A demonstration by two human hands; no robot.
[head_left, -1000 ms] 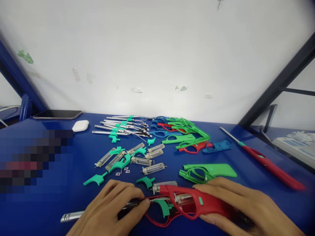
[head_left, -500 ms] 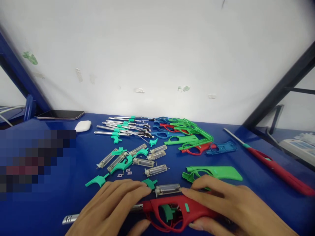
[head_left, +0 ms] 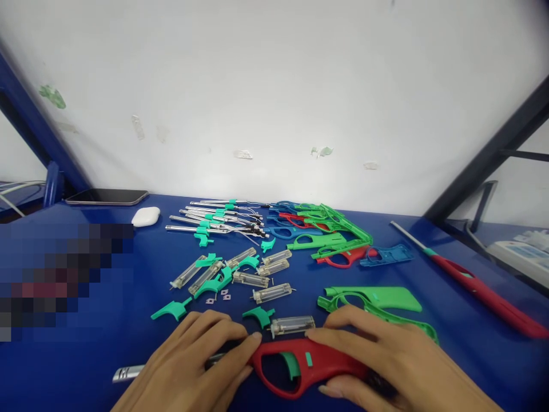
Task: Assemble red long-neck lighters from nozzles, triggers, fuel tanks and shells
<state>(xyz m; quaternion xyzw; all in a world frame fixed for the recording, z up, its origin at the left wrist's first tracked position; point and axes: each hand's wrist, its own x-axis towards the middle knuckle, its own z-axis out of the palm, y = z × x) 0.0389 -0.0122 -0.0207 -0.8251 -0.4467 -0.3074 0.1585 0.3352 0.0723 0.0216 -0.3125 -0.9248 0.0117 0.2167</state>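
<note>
A red lighter body (head_left: 330,361) with a green trigger (head_left: 291,364) in its loop lies level near the front edge. My left hand (head_left: 197,360) is closed round its front end and the metal tube (head_left: 128,373), whose tip sticks out to the left. My right hand (head_left: 381,357) grips the red handle, thumb below and fingers above. Just behind the body lie a clear fuel tank (head_left: 293,326) and a loose green trigger (head_left: 259,315). Green shell halves (head_left: 386,298) rest behind my right hand.
Several clear tanks (head_left: 272,293) and green triggers (head_left: 171,309) lie mid-table. Behind them are metal tubes with wires (head_left: 197,229) and coloured shells (head_left: 317,241). A red lighter (head_left: 484,292) lies right; a phone (head_left: 107,197) and white case (head_left: 146,216) lie back left.
The red body's halves, slightly apart at the loop before, now look closed together. My left fingers have moved against its front end, and the body has shifted slightly left.
</note>
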